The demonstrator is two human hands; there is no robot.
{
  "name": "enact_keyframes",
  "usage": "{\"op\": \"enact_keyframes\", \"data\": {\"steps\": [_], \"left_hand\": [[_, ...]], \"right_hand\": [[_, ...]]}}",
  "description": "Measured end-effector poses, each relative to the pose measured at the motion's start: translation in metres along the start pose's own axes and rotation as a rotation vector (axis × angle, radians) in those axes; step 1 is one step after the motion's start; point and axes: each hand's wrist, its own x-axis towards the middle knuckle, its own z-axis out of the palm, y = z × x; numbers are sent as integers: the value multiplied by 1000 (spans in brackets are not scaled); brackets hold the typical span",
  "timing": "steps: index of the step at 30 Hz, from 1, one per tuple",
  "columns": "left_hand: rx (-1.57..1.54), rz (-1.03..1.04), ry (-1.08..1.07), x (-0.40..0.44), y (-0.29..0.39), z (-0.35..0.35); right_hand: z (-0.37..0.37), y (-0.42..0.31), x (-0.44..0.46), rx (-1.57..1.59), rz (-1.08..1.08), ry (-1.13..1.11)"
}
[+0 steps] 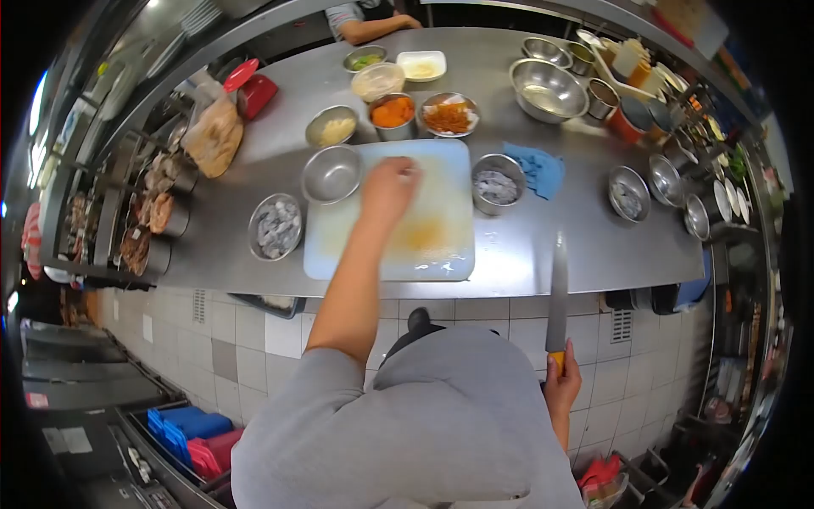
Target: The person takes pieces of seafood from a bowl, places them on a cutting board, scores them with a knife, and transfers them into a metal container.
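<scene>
The right hand (564,373) has a closed grip around the yellow handle of a long knife (557,297), fingers wrapped around it, low and to the right of the person's body. The blade points away from the body, its tip towards the far side, and in this view it crosses the near edge of the counter (585,246). The left hand (390,191) is over the far half of a pale cutting board (339,246), its fingers curled in and the grip narrow; whether anything is inside it, or whether it presses on the board, I cannot tell. An orange-yellow stain and wet patches show on the board nearer the body. Just left of this hand, a shiny metal bowl (331,175) overlaps the board's far left corner. A bowl of grey pieces (277,227) stands left of the board, and a metal pot with grey contents (498,185) stands just right of it, beside a crumpled blue cloth (538,171). Beyond the board are a pot of orange pieces (393,114), a bowl of orange-red food (450,114) and a bowl of pale yellow food (332,127). At the far edge, another person's forearm (373,30) shows.
</scene>
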Motion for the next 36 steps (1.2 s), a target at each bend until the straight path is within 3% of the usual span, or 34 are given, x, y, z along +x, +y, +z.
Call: {"op": "enact_keyframes", "data": {"steps": [2,3,6,9,11,14,16,17,19,20,22,26,28,29,31,32,34,36], "left_hand": [[117,-210,264,-10,-83,-47],[400,-106,296,-16,-130,-76],[566,-515,38,-36,-241,-136],[795,-415,-59,-65,-284,-142],[748,-373,0,-69,-300,-146],[701,-431,-138,-71,-296,-158],[462,-497,59,-78,-292,-160],[461,-496,59,-81,-290,-163],[98,-660,395,-84,-275,-168],[97,-658,387,-88,-275,-167],[341,-490,91,-99,-282,-169],[564,-366,-37,-94,-306,-167],[542,-314,228,-93,-304,-163],[519,-285,211,-88,-276,-159],[169,-373,323,-79,-198,-156],[157,-361,308,-77,-179,-137],[-167,-460,-31,-77,-140,-103],[-54,-120,-349,-81,-120,-63]], "right_hand": [[5,-11,1,27,6,17],[6,-15,2,51,20,49],[8,-10,11,72,117,11],[12,-39,25,57,22,22],[24,-34,33,102,-4,19],[32,-42,41,117,-46,-14],[37,-52,44,87,-64,-43],[39,-57,44,70,-156,-63],[42,-71,43,50,-239,-75],[42,-78,42,4,-297,-104],[41,-81,37,-45,-358,-140],[43,-85,36,-114,-354,-285],[42,-90,36,-159,-361,-331],[41,-92,38,-173,-337,-301],[38,-96,43,-196,-303,-436],[37,-103,48,-249,-193,-533],[44,-90,53,-225,-163,-531],[48,-88,59,-196,-148,-540]]}}
